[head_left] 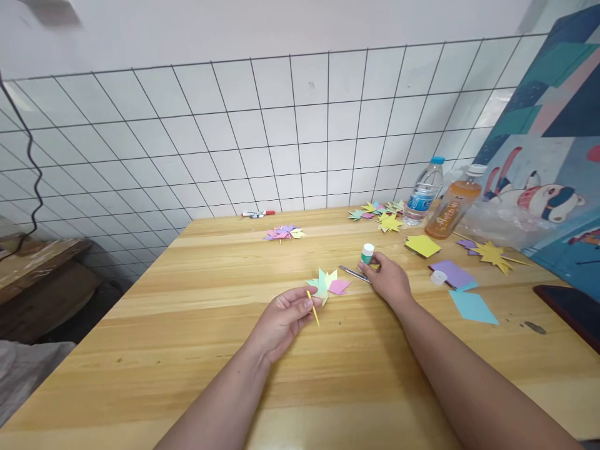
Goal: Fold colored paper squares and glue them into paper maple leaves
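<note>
My left hand [288,319] is closed, pinching a narrow yellow paper strip [315,312] between thumb and fingers. Just beyond its fingertips is a folded paper piece [322,284] with pointed green, pale yellow and pink parts; whether the fingers also hold it is unclear. My right hand [388,279] grips a small white glue stick [367,253] with a green label, standing upright on the table. A slim cutter knife [355,274] lies beside the right fingers, its near end close to them.
Pointed paper pieces lie in a left pile [284,233] and a right pile [387,219]. A water bottle [422,194] and an orange drink bottle [454,203] stand at right. Nearby are yellow paper [423,245], purple paper [454,274], blue paper [473,306], a clear cap [438,277] and markers [259,214].
</note>
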Tool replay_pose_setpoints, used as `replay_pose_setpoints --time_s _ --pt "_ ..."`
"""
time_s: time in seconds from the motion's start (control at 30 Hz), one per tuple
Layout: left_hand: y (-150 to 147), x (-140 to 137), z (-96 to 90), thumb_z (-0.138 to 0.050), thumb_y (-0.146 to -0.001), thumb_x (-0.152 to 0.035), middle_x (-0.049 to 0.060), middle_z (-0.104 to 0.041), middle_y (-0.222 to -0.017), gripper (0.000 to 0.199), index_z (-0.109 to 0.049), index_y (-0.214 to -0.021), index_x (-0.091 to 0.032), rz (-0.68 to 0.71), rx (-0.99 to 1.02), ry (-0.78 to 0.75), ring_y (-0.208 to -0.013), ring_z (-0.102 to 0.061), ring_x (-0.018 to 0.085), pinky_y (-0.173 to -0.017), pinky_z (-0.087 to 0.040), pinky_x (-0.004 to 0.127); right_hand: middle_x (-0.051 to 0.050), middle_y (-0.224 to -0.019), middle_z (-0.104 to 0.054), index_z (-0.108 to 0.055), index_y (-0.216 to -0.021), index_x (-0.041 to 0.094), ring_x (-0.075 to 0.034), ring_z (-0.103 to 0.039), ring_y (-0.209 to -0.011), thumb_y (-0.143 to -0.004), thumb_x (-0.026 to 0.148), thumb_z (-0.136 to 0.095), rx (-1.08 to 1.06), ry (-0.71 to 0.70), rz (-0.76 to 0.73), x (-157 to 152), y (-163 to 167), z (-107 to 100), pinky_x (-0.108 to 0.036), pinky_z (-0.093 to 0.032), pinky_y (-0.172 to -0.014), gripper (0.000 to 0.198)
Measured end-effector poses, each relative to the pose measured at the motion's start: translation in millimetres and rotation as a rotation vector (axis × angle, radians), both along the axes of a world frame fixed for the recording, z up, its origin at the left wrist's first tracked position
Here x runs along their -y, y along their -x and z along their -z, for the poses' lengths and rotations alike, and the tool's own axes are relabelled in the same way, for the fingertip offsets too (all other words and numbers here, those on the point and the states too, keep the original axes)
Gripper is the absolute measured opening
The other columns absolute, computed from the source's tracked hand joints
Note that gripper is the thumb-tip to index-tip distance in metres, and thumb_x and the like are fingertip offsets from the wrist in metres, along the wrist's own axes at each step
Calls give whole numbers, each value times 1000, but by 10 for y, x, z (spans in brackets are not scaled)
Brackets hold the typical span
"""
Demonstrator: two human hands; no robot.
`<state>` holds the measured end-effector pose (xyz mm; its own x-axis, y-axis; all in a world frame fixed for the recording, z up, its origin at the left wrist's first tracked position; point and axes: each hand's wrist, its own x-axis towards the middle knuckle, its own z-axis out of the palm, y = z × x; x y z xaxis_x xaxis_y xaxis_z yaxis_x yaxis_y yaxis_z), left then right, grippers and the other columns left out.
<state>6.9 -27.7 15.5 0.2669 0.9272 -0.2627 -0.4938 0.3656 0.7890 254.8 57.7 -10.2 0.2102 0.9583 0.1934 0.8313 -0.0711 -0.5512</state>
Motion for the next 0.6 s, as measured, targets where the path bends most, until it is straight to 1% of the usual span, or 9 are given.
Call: replay_pose_setpoints --time_s 0.07,0.13,0.2,0.27,0.3,0.33,0.47,0.53,0.6 --pt "-2 -12 18 -78 -63 -16 4 -73 -79 25 -68 -86 -15 -35 2 3 -72 -64 11 -65 -47 19 -6 -111 -61 -53 -114 25 -28 -52 -102 -72 48 -58 28 -160 35 71 42 -66 -38 -39 -78 49" --pt "-5 -25 32 -78 -63 -16 3 -72 -78 22 -67 -82 -16 -76 2 1 -69 -63 10 -63 -47 18 -11 -122 -54 -47 -122 20 -29 -46 -111 -72 44 -59 27 -409 46 220 138 -161 -40 -37 -85 57" --pt "-14 -35 37 -78 -63 -17 3 -72 -76 21 -66 -80 -15 -124 -18 -20 -69 -63 9 -63 -46 18 -10 -108 -60 -54 -110 19 -23 -53 -98 -79 38 -53 -31 -510 -123 434 297 -258 -35 -39 -83 37" --pt "-36 -38 37 -79 -62 -18 3 -72 -74 23 -65 -80 -15 -173 -49 -67 -72 -64 11 -66 -46 18 -4 -87 -65 -60 -90 22 -18 -57 -82 -83 37 -49 -69 -355 -452 663 500 -327 -29 -41 -73 21" --pt "-52 -37 37 -79 -61 -19 3 -72 -73 25 -65 -81 -15 -191 -66 -94 -72 -64 11 -68 -46 20 -3 -85 -65 -61 -88 23 -18 -57 -81 -82 40 -51 -57 -258 -580 761 603 -346 -28 -40 -72 21" --pt "-69 -35 38 -79 -61 -21 2 -71 -72 27 -64 -83 -16 -198 -84 -118 -71 -64 12 -68 -46 21 -2 -82 -66 -62 -85 23 -18 -57 -80 -81 42 -53 -34 -195 -635 841 698 -353 -28 -39 -70 21" --pt "-124 -27 70 -76 -65 -25 2 -70 -67 32 -61 -91 -17 -205 -174 -197 -61 -63 13 -64 -46 25 -2 -71 -64 -58 -72 20 -16 -54 -68 -85 38 -48 -14 -101 -616 936 912 -299 -26 -34 -61 24" --pt "-132 -26 90 -76 -66 -25 0 -68 -63 32 -60 -92 -17 -228 -214 -233 -60 -61 12 -66 -46 25 -1 -69 -63 -58 -69 20 -14 -53 -65 -89 34 -41 -130 -62 -626 901 920 -251 -26 -34 -60 30" --pt "-129 -21 96 -76 -66 -25 -2 -66 -59 33 -61 -94 -17 -230 -240 -247 -58 -60 11 -65 -46 24 -2 -68 -63 -60 -70 19 -13 -53 -63 -90 36 -39 -353 25 -665 863 906 -203 -25 -36 -60 33"
